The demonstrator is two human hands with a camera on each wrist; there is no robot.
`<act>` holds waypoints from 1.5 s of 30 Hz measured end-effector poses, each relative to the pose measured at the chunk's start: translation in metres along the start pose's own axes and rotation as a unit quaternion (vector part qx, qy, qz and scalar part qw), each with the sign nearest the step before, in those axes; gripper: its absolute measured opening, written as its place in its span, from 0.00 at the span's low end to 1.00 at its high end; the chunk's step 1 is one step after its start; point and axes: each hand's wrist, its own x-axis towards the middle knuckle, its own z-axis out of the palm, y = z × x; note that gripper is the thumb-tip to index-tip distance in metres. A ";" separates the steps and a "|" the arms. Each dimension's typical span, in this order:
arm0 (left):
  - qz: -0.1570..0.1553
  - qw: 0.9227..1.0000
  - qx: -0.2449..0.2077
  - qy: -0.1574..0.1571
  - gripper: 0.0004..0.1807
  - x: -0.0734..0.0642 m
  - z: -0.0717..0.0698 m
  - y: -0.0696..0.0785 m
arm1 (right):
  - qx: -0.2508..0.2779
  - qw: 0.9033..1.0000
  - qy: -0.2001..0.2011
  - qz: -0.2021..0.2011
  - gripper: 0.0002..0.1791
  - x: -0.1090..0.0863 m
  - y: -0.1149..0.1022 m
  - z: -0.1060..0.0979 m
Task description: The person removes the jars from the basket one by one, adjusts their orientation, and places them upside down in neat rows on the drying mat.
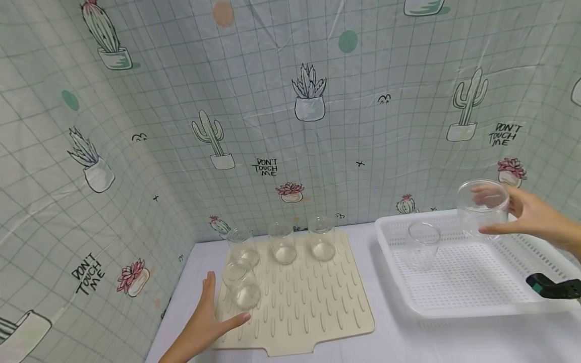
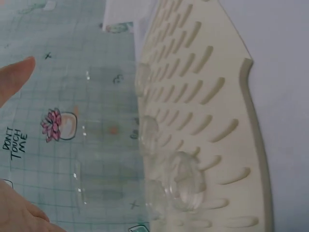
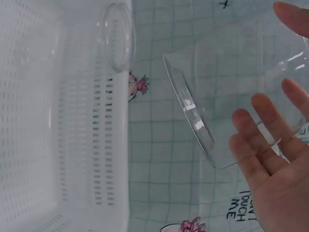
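My right hand (image 1: 540,217) grips a clear, wide drinking glass (image 1: 482,209) over the back right of a white basket (image 1: 395,282). In the right wrist view, the fingers (image 3: 265,130) lie along one side of the glass, with the thumb opposite. A second clear glass (image 1: 423,244) stands inside the basket at its left. My left hand (image 1: 204,320), thumb and fingers spread apart, is beside a clear glass (image 1: 242,287) on the left of a beige ridged draining mat (image 1: 313,302). Three more glasses line the mat's back edge, the rightmost glass (image 1: 322,242) near its back right corner.
The mat and basket lie side by side on a white-covered table (image 1: 386,338). A cactus-print curtain (image 1: 336,141) hangs close behind them and along the left. A black strap-like object (image 1: 551,287) shows over the basket's right front.
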 end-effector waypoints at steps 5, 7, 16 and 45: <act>0.015 1.000 -0.003 0.011 0.71 -0.001 -0.005 0.014 | -0.036 0.999 0.008 -0.022 0.47 0.005 -0.025 0.007; 0.025 1.000 -0.005 0.016 0.70 0.000 -0.005 0.020 | -0.043 0.998 0.012 -0.034 0.47 0.007 -0.035 0.011; 0.096 0.994 -0.031 0.050 0.65 0.007 -0.001 0.049 | -0.075 0.995 0.011 -0.064 0.47 0.010 -0.078 0.027; 0.270 0.940 -0.195 -0.077 0.53 0.013 0.049 0.160 | -0.126 0.966 0.000 -0.227 0.43 0.011 -0.164 0.100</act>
